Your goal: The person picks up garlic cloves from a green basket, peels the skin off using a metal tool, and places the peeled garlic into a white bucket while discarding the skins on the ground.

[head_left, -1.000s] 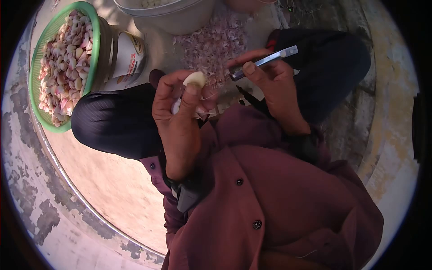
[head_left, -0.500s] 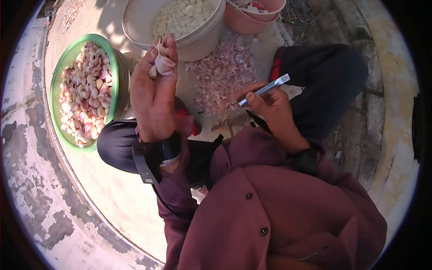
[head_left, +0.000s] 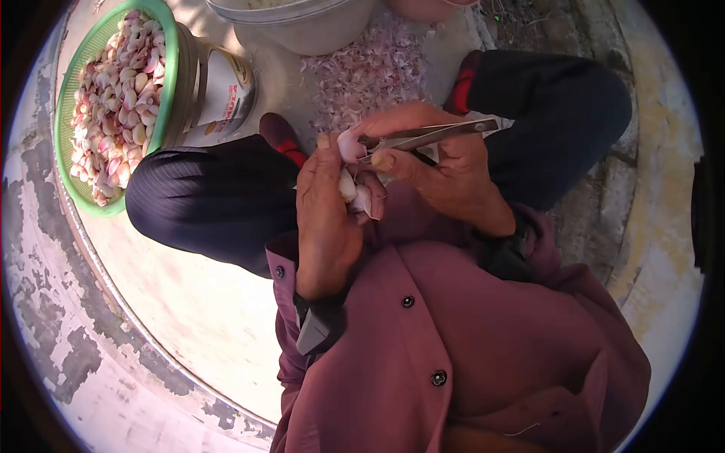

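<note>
Several garlic cloves are in my left hand (head_left: 328, 219). Its thumb and a finger pinch one pinkish garlic clove (head_left: 351, 147) upright, while a pale clove (head_left: 347, 185) and another with papery skin (head_left: 364, 202) rest lower against the fingers. My right hand (head_left: 464, 174) grips a slim metal tool (head_left: 445, 134) that looks like a nail clipper. Its tip meets the pinched clove. Both hands are close together in front of my chest, over the lap.
At the left, a green basket (head_left: 170, 83) full of unpeeled garlic cloves sits on a bucket (head_left: 226, 90). Pink garlic skins (head_left: 370, 72) lie on the ground ahead. Beyond them stand a whitish tub (head_left: 310, 30) and a pink bucket (head_left: 430, 7). My bent knees flank the hands.
My left hand has come down and in from beside the tub, its open palm now closed around the cloves. My right hand has brought the metal tool to a clove. The view has tilted downward.
</note>
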Motion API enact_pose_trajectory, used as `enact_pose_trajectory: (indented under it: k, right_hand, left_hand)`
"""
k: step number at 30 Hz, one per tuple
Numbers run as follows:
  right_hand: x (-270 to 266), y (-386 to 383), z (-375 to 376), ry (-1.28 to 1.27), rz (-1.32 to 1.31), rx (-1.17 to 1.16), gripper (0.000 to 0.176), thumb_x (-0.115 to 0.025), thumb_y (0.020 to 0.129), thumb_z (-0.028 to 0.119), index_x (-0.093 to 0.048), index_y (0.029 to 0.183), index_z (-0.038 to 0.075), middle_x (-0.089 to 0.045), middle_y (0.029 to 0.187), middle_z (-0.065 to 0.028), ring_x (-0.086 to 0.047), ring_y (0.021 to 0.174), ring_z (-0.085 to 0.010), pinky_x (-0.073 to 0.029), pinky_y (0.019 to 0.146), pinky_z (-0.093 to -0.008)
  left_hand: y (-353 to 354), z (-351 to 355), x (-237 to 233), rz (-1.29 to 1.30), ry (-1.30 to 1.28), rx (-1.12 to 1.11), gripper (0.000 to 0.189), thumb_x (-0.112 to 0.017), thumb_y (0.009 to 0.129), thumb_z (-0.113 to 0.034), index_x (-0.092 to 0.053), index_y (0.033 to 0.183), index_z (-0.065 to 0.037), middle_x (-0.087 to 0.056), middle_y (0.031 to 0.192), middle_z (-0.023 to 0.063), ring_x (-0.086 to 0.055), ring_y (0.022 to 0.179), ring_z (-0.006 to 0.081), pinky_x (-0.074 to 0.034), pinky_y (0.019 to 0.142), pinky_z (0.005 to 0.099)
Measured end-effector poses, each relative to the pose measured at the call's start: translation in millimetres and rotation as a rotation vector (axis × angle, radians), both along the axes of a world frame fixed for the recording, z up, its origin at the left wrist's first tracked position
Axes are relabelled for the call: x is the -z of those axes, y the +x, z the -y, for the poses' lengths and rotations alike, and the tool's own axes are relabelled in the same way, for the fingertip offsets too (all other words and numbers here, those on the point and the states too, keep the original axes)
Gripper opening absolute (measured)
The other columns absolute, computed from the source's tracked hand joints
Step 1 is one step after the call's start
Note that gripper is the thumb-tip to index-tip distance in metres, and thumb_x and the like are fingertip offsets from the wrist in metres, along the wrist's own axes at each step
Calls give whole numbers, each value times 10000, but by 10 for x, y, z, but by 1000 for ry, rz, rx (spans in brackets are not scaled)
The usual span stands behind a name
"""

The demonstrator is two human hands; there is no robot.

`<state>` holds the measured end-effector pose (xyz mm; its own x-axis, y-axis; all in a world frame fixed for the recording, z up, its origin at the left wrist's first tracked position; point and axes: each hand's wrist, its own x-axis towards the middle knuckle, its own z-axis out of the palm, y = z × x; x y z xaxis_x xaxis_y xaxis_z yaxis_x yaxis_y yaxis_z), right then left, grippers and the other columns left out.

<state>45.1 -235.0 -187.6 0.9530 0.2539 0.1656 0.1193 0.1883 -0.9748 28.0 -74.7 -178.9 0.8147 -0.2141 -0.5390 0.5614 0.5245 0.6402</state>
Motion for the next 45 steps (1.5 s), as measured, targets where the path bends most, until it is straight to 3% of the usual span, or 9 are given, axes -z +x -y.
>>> enact_pose_trajectory:
  k: [3, 9, 11, 13, 20, 23, 30, 32, 45]
  right_hand:
    - [-7, 6, 49, -160, 10, 25, 226, -674, 866, 86, -613, 1055, -21, -664, 1033, -148, -639, 916, -180, -514, 798, -297]
    - [-32, -18, 28, -4, 1, 10, 249, -710, 840, 142, -633, 1024, -6, -682, 1023, -124, -655, 921, -193, -510, 811, -330]
    - [-116, 2, 57, -500, 476, 9, 271, -744, 796, 188, -653, 993, 25, -695, 995, -105, -667, 903, -201, -500, 830, -367]
    - [-132, -8, 48, -576, 512, 35, 281, -753, 776, 204, -659, 982, 38, -697, 989, -101, -670, 896, -205, -495, 837, -378]
    - [-220, -62, 41, -639, 533, 57, 263, -759, 753, 201, -667, 953, 56, -699, 1003, -90, -675, 888, -193, -492, 853, -397]
    - [-216, -76, 50, -692, 579, 46, 235, -746, 768, 172, -667, 955, 54, -702, 991, -84, -679, 862, -192, -499, 850, -397]
    - [-223, -122, 91, -583, 470, 52, 198, -719, 812, 153, -675, 969, 40, -706, 937, -87, -681, 817, -179, -527, 780, -331]
    - [-322, -139, 83, -384, 51, -1, 176, -692, 847, 133, -680, 974, 11, -699, 918, -99, -672, 822, -159, -525, 743, -285]
    - [-22, -58, 149, -180, 5, 84, 145, -642, 902, 112, -665, 967, -16, -686, 935, -78, -633, 824, -118, -499, 718, -237]
  left_hand:
    - [17, 19, -97, 25, 39, 39, 418, -351, 1027, -387, -539, 943, -24, -610, 637, 128, -470, 411, 117, -345, 386, 228]
    - [6, -17, -103, -96, 22, 46, 426, -376, 1017, -399, -554, 891, -32, -589, 603, 106, -480, 408, 111, -356, 382, 220]
    - [-23, -9, -82, -121, 126, 2, 429, -381, 1015, -399, -556, 869, -36, -592, 607, 104, -477, 406, 112, -356, 379, 222]
    - [-36, -37, -61, -159, -153, 18, 328, -425, 1009, -351, -527, 863, -75, -522, 591, 10, -456, 424, 82, -349, 396, 203]
    - [-46, 12, -129, -180, -109, -29, 299, -510, 974, -353, -521, 849, -82, -517, 597, 5, -463, 425, 81, -348, 374, 213]
    - [-40, 44, -125, -207, -128, -38, 375, -420, 1012, -358, -561, 868, -41, -556, 605, 48, -495, 440, 98, -355, 366, 220]
    - [-75, 4, -50, -70, -42, 91, 393, -418, 1013, -372, -569, 891, -30, -601, 617, 76, -465, 410, 82, -347, 380, 203]
    - [-70, 8, -39, -25, -36, 127, 396, -418, 1012, -377, -570, 896, -30, -608, 620, 82, -459, 406, 77, -341, 386, 198]
    - [-137, -119, -75, -3, 178, 218, 255, -552, 969, -274, -656, 980, -41, -565, 687, -27, -433, 518, 14, -309, 472, 175]
